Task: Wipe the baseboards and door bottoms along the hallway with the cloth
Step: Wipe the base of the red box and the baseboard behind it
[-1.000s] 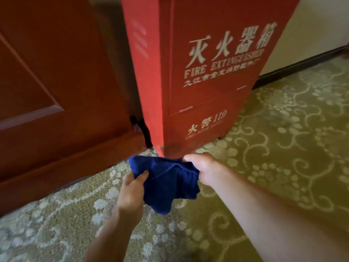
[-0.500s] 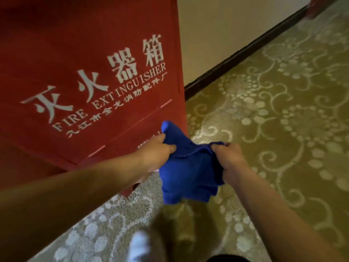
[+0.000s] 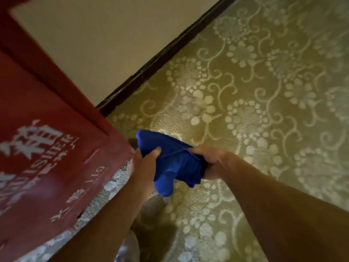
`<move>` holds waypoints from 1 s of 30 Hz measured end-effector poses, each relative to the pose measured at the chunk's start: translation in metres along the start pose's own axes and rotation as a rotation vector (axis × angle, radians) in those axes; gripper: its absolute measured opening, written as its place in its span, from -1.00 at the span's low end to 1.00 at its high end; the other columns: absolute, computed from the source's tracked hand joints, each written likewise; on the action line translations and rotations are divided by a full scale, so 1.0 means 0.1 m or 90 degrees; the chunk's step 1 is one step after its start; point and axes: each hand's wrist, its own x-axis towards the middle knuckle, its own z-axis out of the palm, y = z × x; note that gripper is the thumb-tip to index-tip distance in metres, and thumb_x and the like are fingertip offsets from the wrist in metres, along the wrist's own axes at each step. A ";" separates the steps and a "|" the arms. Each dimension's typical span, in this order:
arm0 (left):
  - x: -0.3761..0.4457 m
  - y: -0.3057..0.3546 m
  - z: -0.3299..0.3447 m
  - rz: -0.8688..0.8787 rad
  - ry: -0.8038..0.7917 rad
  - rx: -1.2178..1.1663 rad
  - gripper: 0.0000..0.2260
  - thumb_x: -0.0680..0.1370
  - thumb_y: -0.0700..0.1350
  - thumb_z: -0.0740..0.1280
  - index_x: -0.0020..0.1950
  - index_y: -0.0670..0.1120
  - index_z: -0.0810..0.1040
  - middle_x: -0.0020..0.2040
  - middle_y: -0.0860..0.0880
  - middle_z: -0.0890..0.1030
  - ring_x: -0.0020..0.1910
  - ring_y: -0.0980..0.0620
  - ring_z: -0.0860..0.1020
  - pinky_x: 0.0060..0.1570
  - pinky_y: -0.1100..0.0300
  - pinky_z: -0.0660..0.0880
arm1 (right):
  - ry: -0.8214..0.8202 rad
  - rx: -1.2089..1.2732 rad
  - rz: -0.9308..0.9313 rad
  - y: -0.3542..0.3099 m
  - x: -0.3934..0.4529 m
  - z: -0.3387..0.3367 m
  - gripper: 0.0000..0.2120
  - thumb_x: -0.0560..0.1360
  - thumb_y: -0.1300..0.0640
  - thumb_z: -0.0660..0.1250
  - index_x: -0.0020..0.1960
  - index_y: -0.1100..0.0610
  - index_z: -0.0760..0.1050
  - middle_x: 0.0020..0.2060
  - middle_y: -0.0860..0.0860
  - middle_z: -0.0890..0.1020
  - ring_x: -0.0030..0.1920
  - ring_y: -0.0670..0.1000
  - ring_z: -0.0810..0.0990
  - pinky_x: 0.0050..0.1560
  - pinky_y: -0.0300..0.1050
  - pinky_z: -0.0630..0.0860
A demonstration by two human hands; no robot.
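A blue cloth [image 3: 173, 161] hangs bunched between both my hands, above the carpet. My left hand [image 3: 144, 165] pinches its left edge with thumb on top. My right hand [image 3: 209, 159] grips its right side, fingers curled round the fabric. The dark baseboard [image 3: 166, 53] runs diagonally along the cream wall from the red box up to the top right, well beyond the cloth. No door is in view.
A red fire extinguisher box [image 3: 49, 157] with white lettering stands at the left, close to my left hand. Patterned green carpet [image 3: 264, 110] covers the floor to the right. The cream wall [image 3: 105, 40] rises behind the baseboard.
My view has swung right, past the door and the red box, toward the baseboard stretch. Both hands keep hold of the cloth and have moved right with it.
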 end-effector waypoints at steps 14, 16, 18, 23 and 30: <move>-0.19 0.27 0.97 -0.145 0.110 -0.196 -0.67 0.57 -0.33 0.17 0.32 -0.19 0.46 0.16 -0.20 0.60 0.06 -0.18 0.61 -0.01 -0.09 0.58 | 0.019 -0.292 -0.295 -0.99 -0.06 -0.48 -0.80 0.53 0.22 0.35 0.14 0.18 0.51 -0.15 0.09 0.63 -0.19 0.08 0.63 -0.25 -0.10 0.57; -0.33 0.37 1.08 -0.172 0.135 -0.239 -0.67 0.53 -0.35 0.14 0.25 -0.18 0.49 0.12 -0.19 0.60 0.01 -0.18 0.61 -0.10 -0.07 0.58 | 0.017 -0.257 -0.276 -0.99 -0.16 -0.56 -0.81 0.54 0.23 0.32 0.15 0.20 0.51 -0.07 0.16 0.65 -0.10 0.16 0.66 -0.18 0.01 0.59; -0.42 0.54 1.20 -0.211 0.152 -0.283 -0.61 0.46 -0.34 0.13 0.25 -0.17 0.48 0.12 -0.21 0.60 0.02 -0.24 0.60 -0.05 -0.12 0.58 | -0.016 -0.215 -0.245 -1.09 -0.31 -0.58 -0.84 0.55 0.27 0.28 0.12 0.20 0.51 -0.01 0.22 0.65 -0.02 0.22 0.66 -0.08 0.13 0.62; -0.57 1.07 1.36 -0.218 0.262 -0.314 -0.64 0.47 -0.13 0.28 0.25 -0.16 0.52 0.08 -0.23 0.65 -0.04 -0.22 0.64 -0.15 -0.02 0.59 | -0.054 -0.247 -0.183 -1.57 -0.66 -0.54 -0.89 0.53 0.22 0.28 0.01 0.06 0.49 0.02 0.19 0.65 0.02 0.23 0.65 0.06 0.25 0.60; 0.19 1.23 1.31 -0.178 0.408 -0.284 -0.69 0.47 0.04 0.43 0.17 0.01 0.56 0.06 -0.10 0.64 0.00 -0.17 0.63 0.09 -0.11 0.57 | -0.030 -0.403 -0.193 -2.17 -0.10 -0.08 -0.78 0.49 0.27 0.26 0.11 0.15 0.53 -0.06 0.15 0.66 -0.08 0.15 0.66 -0.18 -0.09 0.55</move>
